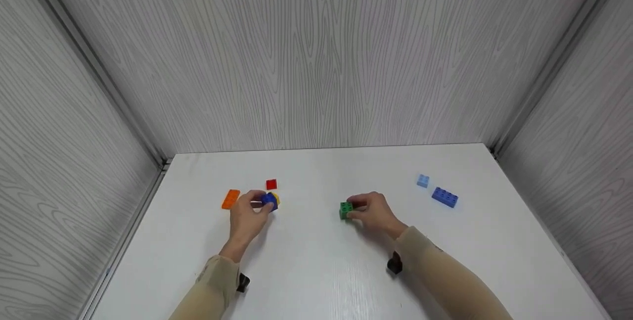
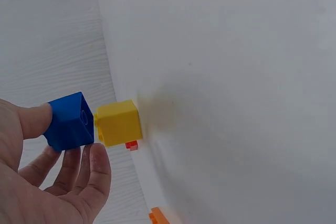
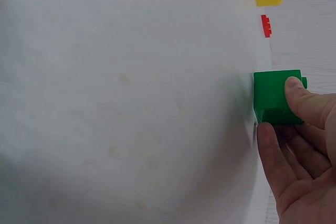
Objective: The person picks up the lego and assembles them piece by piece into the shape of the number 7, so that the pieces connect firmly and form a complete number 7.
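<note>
My left hand (image 1: 247,217) pinches a dark blue building brick (image 2: 68,121) between thumb and fingers, its hollow underside turned toward the table. Just beneath it, a yellow brick (image 2: 119,123) sits on the table with its studs facing the blue one; a narrow gap shows between them in the left wrist view. My right hand (image 1: 378,212) grips a green brick (image 3: 270,88) by its sides, thumb on one side and fingers on the other. The green brick stands studs up at the white tabletop, right of the yellow one.
Behind the yellow brick lies a small red brick (image 1: 271,184), and an orange flat brick (image 1: 231,199) is left of my left hand. A light blue brick (image 1: 423,180) and a longer blue brick (image 1: 445,197) lie at the right. Grey wood-grain panels (image 1: 316,63) enclose the white table (image 1: 306,265).
</note>
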{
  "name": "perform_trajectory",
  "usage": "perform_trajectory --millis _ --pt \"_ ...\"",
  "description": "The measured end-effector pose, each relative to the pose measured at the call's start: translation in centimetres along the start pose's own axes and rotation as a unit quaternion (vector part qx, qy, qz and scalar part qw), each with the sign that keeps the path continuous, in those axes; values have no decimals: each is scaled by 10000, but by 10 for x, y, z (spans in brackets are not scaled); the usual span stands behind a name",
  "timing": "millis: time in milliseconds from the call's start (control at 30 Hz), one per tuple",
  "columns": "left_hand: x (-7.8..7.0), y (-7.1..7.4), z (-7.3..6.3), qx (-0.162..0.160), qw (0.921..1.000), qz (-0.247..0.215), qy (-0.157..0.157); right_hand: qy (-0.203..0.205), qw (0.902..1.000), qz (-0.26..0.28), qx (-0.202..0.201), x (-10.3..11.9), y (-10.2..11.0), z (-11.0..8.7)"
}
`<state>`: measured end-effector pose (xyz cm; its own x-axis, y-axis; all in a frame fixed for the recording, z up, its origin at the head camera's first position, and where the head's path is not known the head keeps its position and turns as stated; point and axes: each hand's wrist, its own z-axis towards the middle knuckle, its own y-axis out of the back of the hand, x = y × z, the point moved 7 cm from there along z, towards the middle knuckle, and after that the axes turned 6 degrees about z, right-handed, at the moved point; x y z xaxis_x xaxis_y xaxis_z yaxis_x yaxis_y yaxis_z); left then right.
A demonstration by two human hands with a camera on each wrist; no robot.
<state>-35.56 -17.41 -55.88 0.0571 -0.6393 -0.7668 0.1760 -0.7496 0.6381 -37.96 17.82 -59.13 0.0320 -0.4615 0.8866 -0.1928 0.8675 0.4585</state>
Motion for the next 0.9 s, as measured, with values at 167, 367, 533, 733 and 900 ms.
perform_trajectory --millis 167,367,533,733,900 --pt "-9 -2 -2 -59 9998 28 -187 -17 10000 -19 50 0 -1 0" --pt "-19 -13 -7 125 9991 -129 -395 2 9999 -5 112 -2 0 1" --pt "-28 -25 -9 327 9982 -221 -455 281 9994 52 197 0 0 3" --pt "-39 -35 -9 448 9962 -348 -666 432 9987 138 235 1 0 5" --pt "-50 -46 -11 573 9924 -475 -980 325 9992 132 209 0 2 4"
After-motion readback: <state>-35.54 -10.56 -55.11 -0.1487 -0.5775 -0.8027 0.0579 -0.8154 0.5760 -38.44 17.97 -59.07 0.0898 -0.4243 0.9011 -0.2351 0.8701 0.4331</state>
